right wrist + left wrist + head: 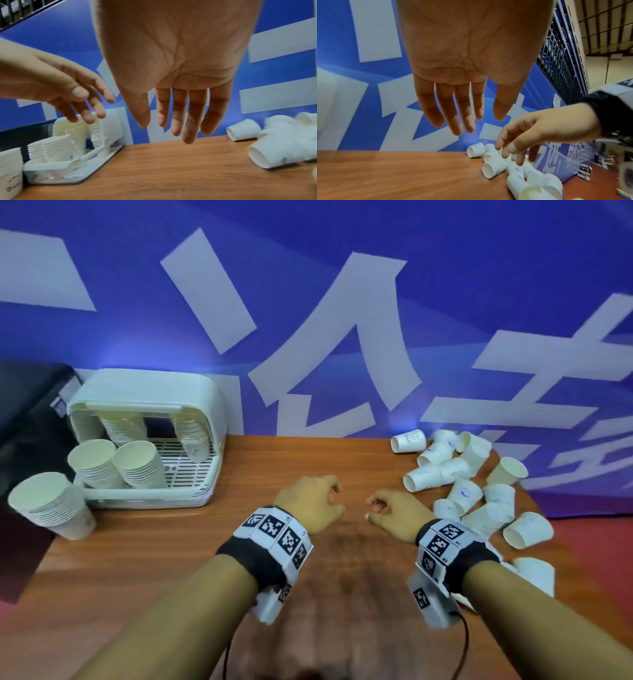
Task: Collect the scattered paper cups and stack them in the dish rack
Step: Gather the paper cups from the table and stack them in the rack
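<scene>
Several white paper cups (460, 494) lie scattered on their sides at the right end of the wooden table (239, 559); they also show in the left wrist view as cups (489, 170) and in the right wrist view as cups (274, 152). The white dish rack (144, 440) stands at the back left with stacks of cups (137, 463) in it; the right wrist view shows the rack (72, 171) too. My left hand (322, 501) and right hand (387, 508) hover empty over the table's middle, fingers relaxed. Neither touches a cup.
One more stack of cups (51, 508) leans outside the rack at the table's left edge. A dark object (27, 440) sits behind it. A blue banner (342, 302) stands along the table's far edge. Red floor (599, 542) shows beyond the right edge.
</scene>
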